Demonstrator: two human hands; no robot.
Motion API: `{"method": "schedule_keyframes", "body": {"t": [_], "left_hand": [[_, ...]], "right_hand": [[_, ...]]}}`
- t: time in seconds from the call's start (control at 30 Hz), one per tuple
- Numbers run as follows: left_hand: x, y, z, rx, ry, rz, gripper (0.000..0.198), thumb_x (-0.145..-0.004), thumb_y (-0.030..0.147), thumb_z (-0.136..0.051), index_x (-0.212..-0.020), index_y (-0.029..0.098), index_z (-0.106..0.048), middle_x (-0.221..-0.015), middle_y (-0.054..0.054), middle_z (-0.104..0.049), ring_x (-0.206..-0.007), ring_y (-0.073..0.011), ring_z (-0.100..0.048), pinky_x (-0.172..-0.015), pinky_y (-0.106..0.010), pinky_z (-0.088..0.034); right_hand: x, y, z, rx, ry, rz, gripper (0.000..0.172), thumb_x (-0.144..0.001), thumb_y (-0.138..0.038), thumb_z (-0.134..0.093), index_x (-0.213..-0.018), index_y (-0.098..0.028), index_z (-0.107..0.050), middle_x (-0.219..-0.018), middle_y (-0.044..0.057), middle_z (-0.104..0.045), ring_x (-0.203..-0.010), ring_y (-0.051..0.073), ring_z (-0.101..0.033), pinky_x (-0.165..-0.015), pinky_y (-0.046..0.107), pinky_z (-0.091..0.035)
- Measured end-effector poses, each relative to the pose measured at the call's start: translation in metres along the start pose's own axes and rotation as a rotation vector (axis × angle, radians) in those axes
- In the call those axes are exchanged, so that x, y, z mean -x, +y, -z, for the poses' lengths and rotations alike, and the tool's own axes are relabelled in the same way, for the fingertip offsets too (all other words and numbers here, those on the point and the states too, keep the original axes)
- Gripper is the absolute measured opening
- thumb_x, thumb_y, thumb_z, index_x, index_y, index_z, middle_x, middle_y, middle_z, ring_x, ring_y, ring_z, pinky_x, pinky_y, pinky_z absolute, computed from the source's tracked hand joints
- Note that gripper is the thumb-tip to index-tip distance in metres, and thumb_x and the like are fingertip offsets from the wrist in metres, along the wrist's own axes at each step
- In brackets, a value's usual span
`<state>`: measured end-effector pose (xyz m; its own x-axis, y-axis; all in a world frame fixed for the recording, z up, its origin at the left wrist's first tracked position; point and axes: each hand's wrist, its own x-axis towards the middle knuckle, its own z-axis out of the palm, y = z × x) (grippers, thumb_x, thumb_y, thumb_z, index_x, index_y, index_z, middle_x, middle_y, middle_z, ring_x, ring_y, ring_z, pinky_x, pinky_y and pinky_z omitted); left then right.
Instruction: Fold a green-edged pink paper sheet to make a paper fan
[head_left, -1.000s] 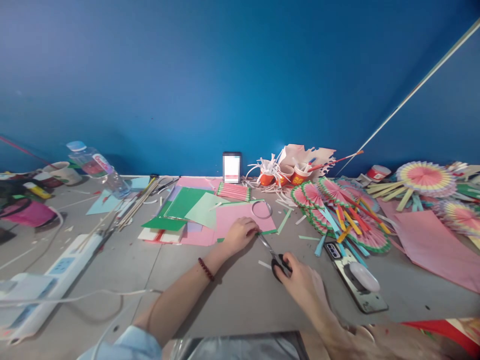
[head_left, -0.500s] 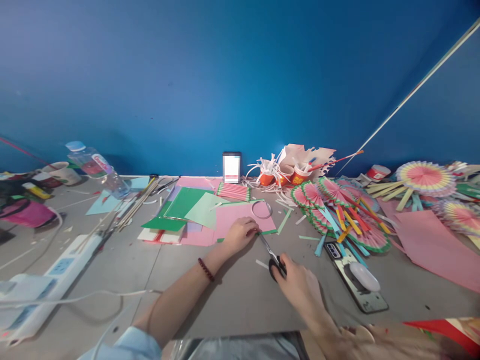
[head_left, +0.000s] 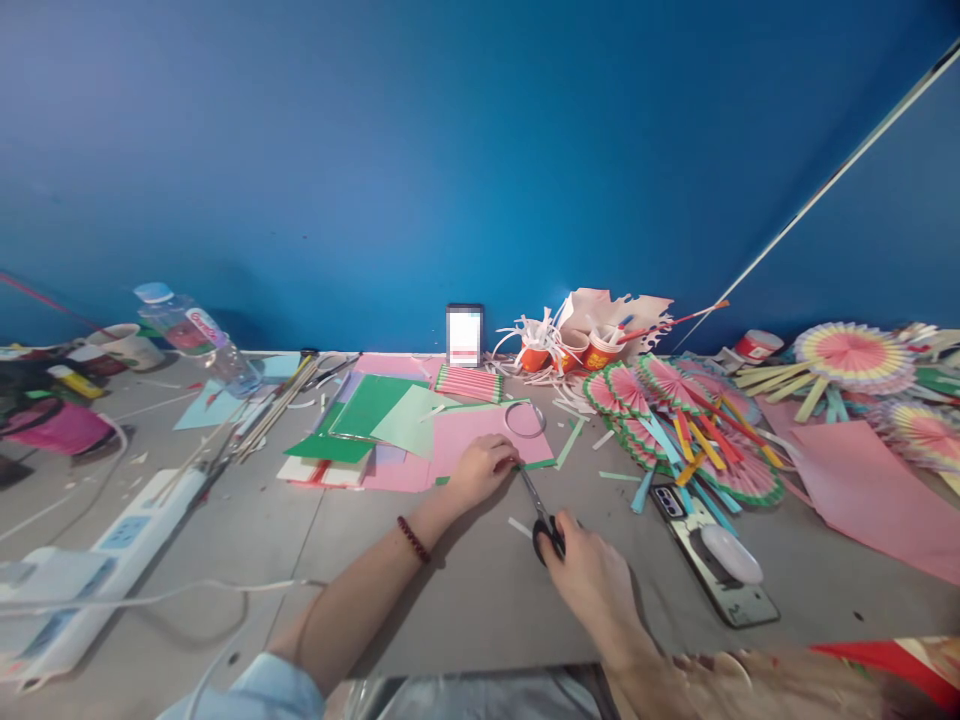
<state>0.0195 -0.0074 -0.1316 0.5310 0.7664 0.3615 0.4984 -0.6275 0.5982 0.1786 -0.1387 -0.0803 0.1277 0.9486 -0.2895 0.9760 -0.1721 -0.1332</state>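
Scissors [head_left: 538, 500] now gripped in the right hand's [head_left: 591, 578] fingers are pointed at the left hand [head_left: 481, 470], its curled fingers' hold unclear, by the pink sheet [head_left: 469, 430]; fans [head_left: 664, 380] right are already pleated, green sheets [head_left: 382, 405] left unpleated.

Single head cam, wearer's POV, facing fwd/down, close over desk [head_left: 465, 610], blue wall [head_left: 375, 180] bkgd.

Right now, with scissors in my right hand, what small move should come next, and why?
Probably ease your left hand slightly away from the scissors before any snip: your right hand has their tips pointing at its fingertips, very close.
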Motion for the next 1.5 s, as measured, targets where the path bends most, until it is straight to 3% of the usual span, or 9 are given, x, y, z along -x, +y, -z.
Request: {"method": "schedule_keyframes", "body": {"t": [0.23, 0.4, 0.6, 0.73, 0.9, 1.1, 1.3, 1.5], "left_hand": [[0.000, 0.001, 0.001, 0.039, 0.010, 0.004, 0.018, -0.086, 0.009, -0.054, -0.085, 0.021, -0.068, -0.092, -0.005, -0.070, -0.091, -0.0194, -0.063, -0.083, -0.032, -0.047], [0.000, 0.005, 0.004, 0.131, 0.063, 0.106, 0.014, -0.087, 0.012, -0.052, -0.087, 0.020, -0.063, -0.089, -0.004, -0.070, -0.085, -0.0177, -0.064, -0.079, -0.031, -0.049], [0.002, 0.000, 0.001, 0.155, 0.154, 0.212, 0.012, -0.087, 0.015, -0.048, -0.090, 0.020, -0.057, -0.091, -0.005, -0.067, -0.084, -0.0180, -0.063, -0.077, -0.033, -0.050], [0.003, -0.003, 0.000, 0.188, 0.169, 0.260, 0.012, -0.087, 0.014, -0.046, -0.092, 0.022, -0.053, -0.090, -0.004, -0.070, -0.082, -0.0170, -0.066, -0.074, -0.032, -0.051], [0.003, -0.001, 0.000, 0.288, 0.167, 0.288, 0.012, -0.086, 0.014, -0.046, -0.092, 0.023, -0.051, -0.091, -0.003, -0.071, -0.081, -0.0164, -0.069, -0.074, -0.032, -0.051], [0.004, -0.001, 0.000, 0.217, 0.181, 0.290, 0.005, -0.085, 0.020, -0.051, -0.089, 0.023, -0.052, -0.089, -0.003, -0.067, -0.077, -0.0154, -0.063, -0.071, -0.030, -0.049], [0.005, 0.004, 0.006, 0.145, 0.196, 0.229, 0.004, -0.086, 0.023, -0.051, -0.086, 0.021, -0.054, -0.088, -0.002, -0.063, -0.078, -0.0153, -0.059, -0.070, -0.029, -0.047], [0.006, 0.005, 0.009, 0.112, 0.306, 0.206, 0.005, -0.083, 0.022, -0.053, -0.079, 0.021, -0.053, -0.084, -0.002, -0.063, -0.078, -0.0157, -0.059, -0.073, -0.029, -0.047]], "right_hand": [[-0.001, -0.001, -0.003, -0.005, -0.007, -0.004, 0.019, -0.096, -0.032, -0.043, -0.098, -0.021, -0.058, -0.084, 0.007, -0.074, -0.077, 0.023, -0.071, -0.056, 0.027, -0.030], [-0.002, 0.006, -0.011, -0.103, 0.043, -0.019, 0.017, -0.094, -0.034, -0.045, -0.090, -0.023, -0.057, -0.077, 0.003, -0.072, -0.070, 0.020, -0.068, -0.055, 0.026, -0.028], [-0.004, 0.025, -0.028, -0.433, 0.217, 0.061, 0.021, -0.087, -0.042, -0.048, -0.079, -0.024, -0.055, -0.066, 0.000, -0.067, -0.061, 0.017, -0.062, -0.055, 0.024, -0.036], [-0.010, 0.043, -0.028, -0.596, 0.339, 0.012, 0.033, -0.086, -0.055, -0.048, -0.083, -0.024, -0.056, -0.067, 0.002, -0.068, -0.061, 0.019, -0.063, -0.056, 0.026, -0.040], [-0.021, 0.067, -0.011, -0.618, 0.523, -0.022, 0.046, -0.083, -0.066, -0.047, -0.087, -0.022, -0.058, -0.071, 0.006, -0.070, -0.064, 0.021, -0.065, -0.061, 0.028, -0.043], [-0.037, 0.082, -0.001, -0.432, 0.700, -0.077, 0.060, -0.084, -0.075, -0.032, -0.077, -0.021, -0.058, -0.078, 0.012, -0.069, -0.069, 0.024, -0.062, -0.061, 0.032, -0.040], [-0.051, 0.088, -0.018, -0.397, 0.683, -0.070, 0.065, -0.084, -0.076, -0.028, -0.078, -0.019, -0.060, -0.069, 0.009, -0.060, -0.067, 0.023, -0.057, -0.064, 0.032, -0.041], [-0.055, 0.093, -0.022, -0.469, 0.640, -0.124, 0.059, -0.081, -0.074, -0.034, -0.084, -0.020, -0.057, -0.063, 0.002, -0.055, -0.060, 0.020, -0.054, -0.058, 0.030, -0.037]]}}
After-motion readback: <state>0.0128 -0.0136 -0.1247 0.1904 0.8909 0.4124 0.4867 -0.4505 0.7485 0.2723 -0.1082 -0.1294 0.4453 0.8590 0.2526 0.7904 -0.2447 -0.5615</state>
